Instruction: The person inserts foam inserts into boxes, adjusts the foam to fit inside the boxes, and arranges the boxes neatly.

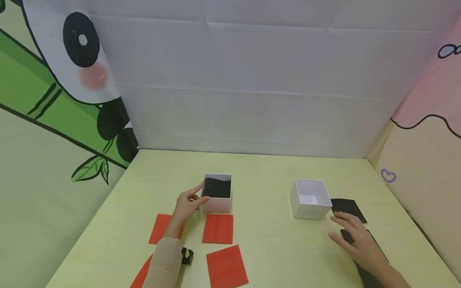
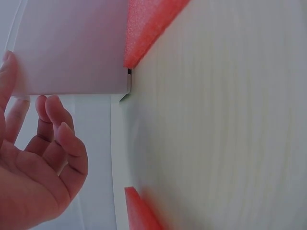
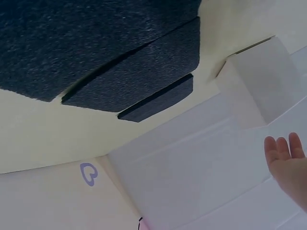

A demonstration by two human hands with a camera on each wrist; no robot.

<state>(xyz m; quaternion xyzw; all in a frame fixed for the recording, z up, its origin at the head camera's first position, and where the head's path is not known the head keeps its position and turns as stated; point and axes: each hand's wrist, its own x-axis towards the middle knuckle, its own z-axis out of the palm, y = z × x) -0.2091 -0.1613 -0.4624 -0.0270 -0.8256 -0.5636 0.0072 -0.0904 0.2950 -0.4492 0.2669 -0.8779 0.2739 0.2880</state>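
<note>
My left hand grips the near left corner of a white box, its thumb at the front rim and its index finger along the left side. A black foam square lies inside that box. In the left wrist view the other fingers curl loosely beside the box wall. My right hand, fingers spread and holding nothing, hovers over black foam squares on the right. Just left of its fingertips stands a second white box, with no piece visible inside.
Several red foam squares lie on the pale table before the left box, some partly hidden by the left arm. A small black item with a yellow mark shows beside the left sleeve. Printed cloth walls enclose the table.
</note>
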